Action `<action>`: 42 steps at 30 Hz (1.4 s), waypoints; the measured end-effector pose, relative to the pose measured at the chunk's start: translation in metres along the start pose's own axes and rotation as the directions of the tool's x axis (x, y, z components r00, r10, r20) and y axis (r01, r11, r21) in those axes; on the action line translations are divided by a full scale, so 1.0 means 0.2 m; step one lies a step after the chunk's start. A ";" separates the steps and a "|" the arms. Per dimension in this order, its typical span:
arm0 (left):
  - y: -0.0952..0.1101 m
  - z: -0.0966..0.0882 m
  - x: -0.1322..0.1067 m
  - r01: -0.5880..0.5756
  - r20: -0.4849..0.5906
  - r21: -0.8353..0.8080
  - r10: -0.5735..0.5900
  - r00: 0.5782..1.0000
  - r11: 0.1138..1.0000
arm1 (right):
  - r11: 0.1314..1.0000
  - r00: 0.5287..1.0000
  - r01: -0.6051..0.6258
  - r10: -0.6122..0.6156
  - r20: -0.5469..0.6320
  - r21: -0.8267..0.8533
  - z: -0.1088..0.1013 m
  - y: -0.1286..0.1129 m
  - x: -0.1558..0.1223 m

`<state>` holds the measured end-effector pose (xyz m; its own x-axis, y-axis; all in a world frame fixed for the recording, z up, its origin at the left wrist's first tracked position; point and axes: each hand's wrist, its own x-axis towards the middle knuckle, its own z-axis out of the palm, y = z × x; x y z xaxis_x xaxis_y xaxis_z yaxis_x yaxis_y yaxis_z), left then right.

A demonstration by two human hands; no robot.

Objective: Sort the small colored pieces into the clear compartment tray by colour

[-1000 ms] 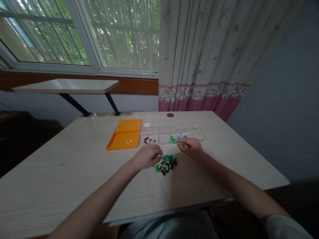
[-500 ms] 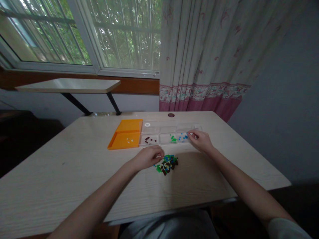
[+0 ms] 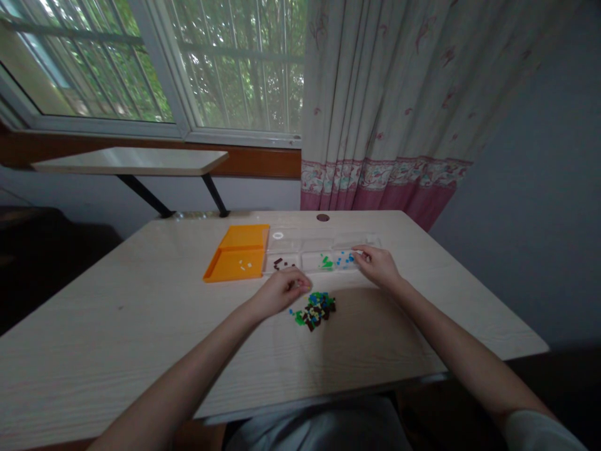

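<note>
Likely light and stiff, the pieces (image 3: 319,307) on the worktop (image 3: 141,319) suit an edge pinch; my left hand (image 3: 282,290) curls beside them, my right hand (image 3: 378,264) at the tray (image 3: 317,243); whether either grips, I can't tell.

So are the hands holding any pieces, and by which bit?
Can't tell: anything in the left hand or right hand is too small to make out.

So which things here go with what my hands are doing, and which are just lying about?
In use:
small multicoloured pieces heaped by your left hand
clear plastic compartment tray by your right hand
orange plastic tray with white pieces

Just there:
black-legged white shelf
cream floral pink-hemmed curtain
</note>
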<state>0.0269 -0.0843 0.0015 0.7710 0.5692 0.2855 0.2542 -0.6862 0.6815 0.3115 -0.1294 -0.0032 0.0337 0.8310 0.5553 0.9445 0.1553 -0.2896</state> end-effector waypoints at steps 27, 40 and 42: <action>0.03 0.12 0.03 0.198 -0.069 -0.382 -0.242 0.968 0.903 | 0.922 0.928 0.365 -0.371 0.028 0.130 0.05 -0.42 -0.15; -0.01 -0.03 -0.01 0.026 0.069 0.211 -0.041 0.997 0.977 | 0.887 0.889 0.397 -0.307 -0.340 0.238 0.01 -0.32 -0.09; -0.02 -0.02 -0.02 -0.011 0.135 0.286 -0.028 0.990 0.958 | 0.894 0.882 0.383 -0.279 -0.380 0.233 -0.01 -0.31 -0.08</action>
<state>0.0191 -0.0815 0.0002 0.8351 0.5222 0.1727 0.4015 -0.7934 0.4574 0.2536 -0.1523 0.0074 -0.1094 0.4862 0.8670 0.7812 0.5814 -0.2274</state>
